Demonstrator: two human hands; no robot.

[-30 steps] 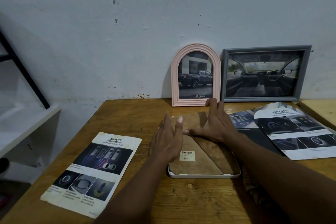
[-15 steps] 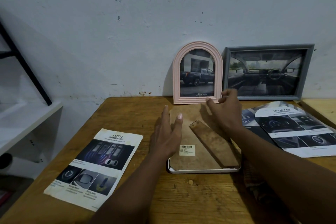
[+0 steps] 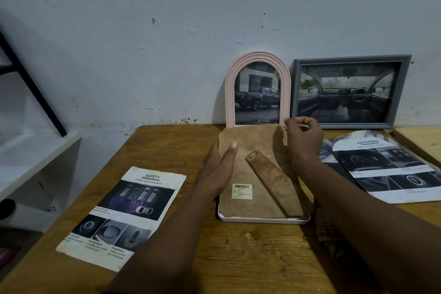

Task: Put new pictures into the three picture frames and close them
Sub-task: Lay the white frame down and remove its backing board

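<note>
pale, marked wall is seen behind a wooden table, on which the whole task is laid out. two of the three frames are judged finished: a grey frame holding a car-interior picture and a pink arched frame holding a pickup-truck picture are leant upright against the wall, side by side. the third, a white frame, is laid face down near the middle of the table and is not yet closed, so one frame is left. its brown backing board is seated in the near rim but tilted up at the far end. whether a new picture lies under the board cannot be told, since the inside is hidden. a safety leaflet is spread well to the left, and advanced leaflets are stacked to the right, apparently the supply of pictures. the left hand is laid with straight fingers against the board's left edge, while the far right corner is pinched by the right hand. a folded stand leg and a barcode sticker are seen on the board.
</note>
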